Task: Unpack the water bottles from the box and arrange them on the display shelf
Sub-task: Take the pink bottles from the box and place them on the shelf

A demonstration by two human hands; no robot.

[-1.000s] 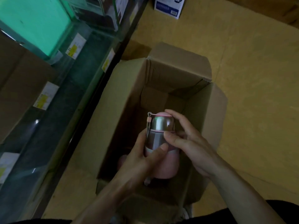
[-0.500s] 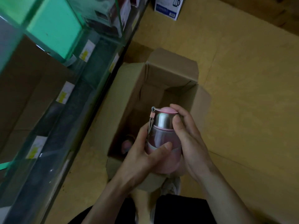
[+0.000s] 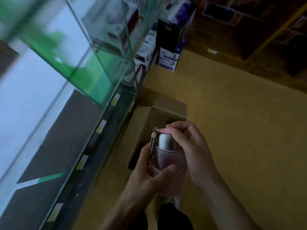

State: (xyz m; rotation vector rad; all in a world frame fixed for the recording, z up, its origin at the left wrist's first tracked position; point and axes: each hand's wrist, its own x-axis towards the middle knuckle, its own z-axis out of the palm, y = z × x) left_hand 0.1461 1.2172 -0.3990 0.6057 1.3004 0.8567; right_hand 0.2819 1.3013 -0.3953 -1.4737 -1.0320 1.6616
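Observation:
A pink water bottle (image 3: 166, 155) with a steel collar, pink lid and a small strap is held upright above the open cardboard box (image 3: 167, 107) on the floor. My left hand (image 3: 149, 176) grips the bottle's lower body, thumb across the front. My right hand (image 3: 191, 146) wraps its right side, fingers curled over the lid. The box's inside is mostly hidden behind my hands. The glass display shelf (image 3: 103, 123) runs along the left, with yellow price labels on its edges.
Boxed goods stand on the glass shelves at upper left, and a blue-white product box (image 3: 168, 61) sits on the yellow floor (image 3: 240, 130) beyond the cardboard box. A dark brick wall is at upper right. My dark-clothed legs show at the bottom.
The bottle has risen higher out of the box with both hands still holding it. My view has lifted, showing more of the shelves and the far wall.

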